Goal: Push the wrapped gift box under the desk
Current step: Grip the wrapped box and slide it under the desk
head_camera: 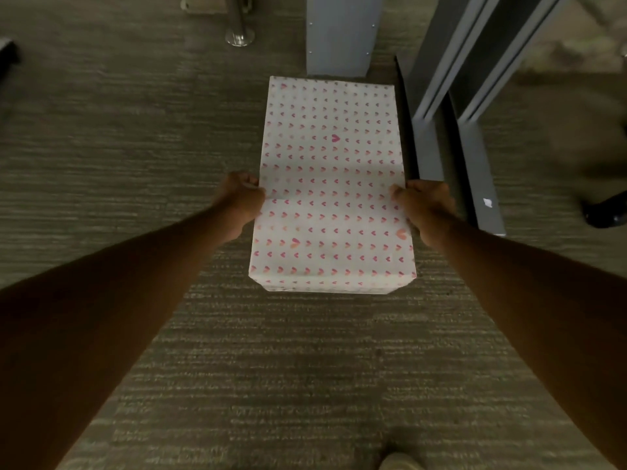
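The wrapped gift box (330,184), white paper with small pink and orange hearts, lies lengthwise on the grey carpet in the middle of the view. My left hand (241,201) grips its left edge about halfway along, fingers curled around the side. My right hand (424,208) holds the right edge at the same height, thumb on top of the paper. The box's far end sits close to a grey metal panel (341,35) of the desk. The desk's top is out of view.
Grey metal legs and frame rails (475,106) run along the box's right side, very near it. A chrome post with a round foot (240,37) stands at the far left of the panel. A dark chair caster (604,212) sits far right. Open carpet (118,147) lies left.
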### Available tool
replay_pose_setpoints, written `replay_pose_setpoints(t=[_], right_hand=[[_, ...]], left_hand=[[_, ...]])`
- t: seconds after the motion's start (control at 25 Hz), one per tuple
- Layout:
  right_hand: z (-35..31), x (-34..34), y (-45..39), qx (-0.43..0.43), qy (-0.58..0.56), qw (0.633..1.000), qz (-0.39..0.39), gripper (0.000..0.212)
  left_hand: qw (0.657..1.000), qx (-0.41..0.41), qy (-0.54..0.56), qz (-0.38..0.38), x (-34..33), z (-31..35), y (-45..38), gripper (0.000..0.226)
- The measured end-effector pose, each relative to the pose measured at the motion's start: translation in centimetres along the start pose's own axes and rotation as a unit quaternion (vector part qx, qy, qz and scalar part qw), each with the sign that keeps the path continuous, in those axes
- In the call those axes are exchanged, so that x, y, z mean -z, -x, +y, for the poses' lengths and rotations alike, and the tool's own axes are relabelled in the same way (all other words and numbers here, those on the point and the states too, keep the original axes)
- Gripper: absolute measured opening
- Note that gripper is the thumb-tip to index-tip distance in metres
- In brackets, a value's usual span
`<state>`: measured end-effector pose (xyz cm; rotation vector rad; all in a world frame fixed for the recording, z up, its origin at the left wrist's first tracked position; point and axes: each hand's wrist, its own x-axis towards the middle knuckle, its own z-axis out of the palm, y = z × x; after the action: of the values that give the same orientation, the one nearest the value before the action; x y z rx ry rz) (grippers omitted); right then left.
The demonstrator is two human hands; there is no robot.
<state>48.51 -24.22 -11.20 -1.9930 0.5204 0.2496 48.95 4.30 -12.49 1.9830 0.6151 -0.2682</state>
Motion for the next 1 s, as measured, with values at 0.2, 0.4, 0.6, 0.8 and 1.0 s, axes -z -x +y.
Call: replay_pose_setpoints(t=[0.2, 0.4, 0.6, 0.8, 1.0], right_hand=[[-0.8, 0.1, -4.0, 0.025, 0.001, 1.0, 0.0, 0.037], [-1.4, 0.1, -7.2, 0.033, 0.012, 0.999, 0.002, 0.039], [-1.0, -0.2, -9.3, 0.033, 0.029, 0.999, 0.014, 0.034], [-0.5, -1.0, -10.5, 0.006, 0.051, 0.998, 0.023, 0.031], [0.7, -1.5, -10.8, 0.002, 0.055, 0.998, 0.037, 0.02]], left_hand=[[0.999, -0.005, 0.03, 0.013, -1.4, 1.4, -3.6, 0.014], [0.999, -0.001, 0.024, 0.028, -3.1, 1.8, -6.1, 0.011], [0.999, -0.007, 0.016, 0.032, -4.0, 1.8, -7.7, 0.011], [0.999, -0.006, 0.0, 0.035, -4.1, 1.7, -8.4, 0.018], [0.999, -0.003, -0.019, 0.044, -4.3, 1.4, -8.6, 0.017]])
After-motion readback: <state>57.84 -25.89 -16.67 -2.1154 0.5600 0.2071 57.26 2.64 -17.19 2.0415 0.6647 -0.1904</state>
